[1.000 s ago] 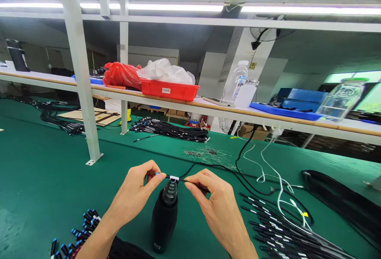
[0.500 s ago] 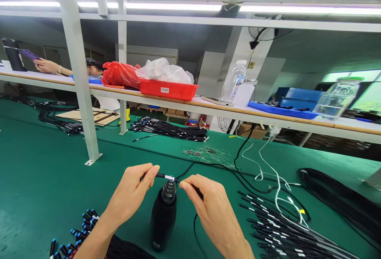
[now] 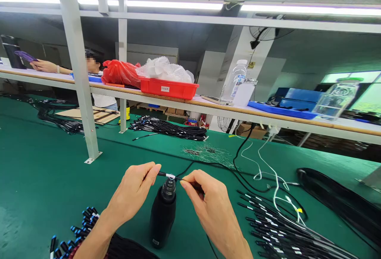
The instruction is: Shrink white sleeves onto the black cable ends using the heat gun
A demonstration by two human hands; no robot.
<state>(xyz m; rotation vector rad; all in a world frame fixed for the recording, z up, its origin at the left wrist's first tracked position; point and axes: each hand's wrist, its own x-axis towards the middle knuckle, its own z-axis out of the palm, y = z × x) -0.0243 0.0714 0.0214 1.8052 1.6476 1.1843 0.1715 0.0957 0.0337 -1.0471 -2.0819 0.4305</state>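
Observation:
Between my two hands a thin black cable with a white sleeve is stretched level. My left hand pinches its left end between thumb and fingertips. On the other side my right hand grips the cable's right part, its fingers closed. Directly below the white sleeve stands a black heat gun, upright, its stepped metal nozzle pointing up. The sleeve is at the nozzle's mouth; whether they touch I cannot tell. A bundle of cables with blue-ringed ends lies beside my left forearm.
Black cables with white bands lie at the right, near white cords and a coiled black bundle. Another cable bundle lies behind. A shelf holds a red bin and a bottle. A post stands left; a person sits beyond.
The cable has shifted slightly upward at its left end, and my right fingers have moved a little. Both hands keep their hold. The person behind the shelf has raised their head.

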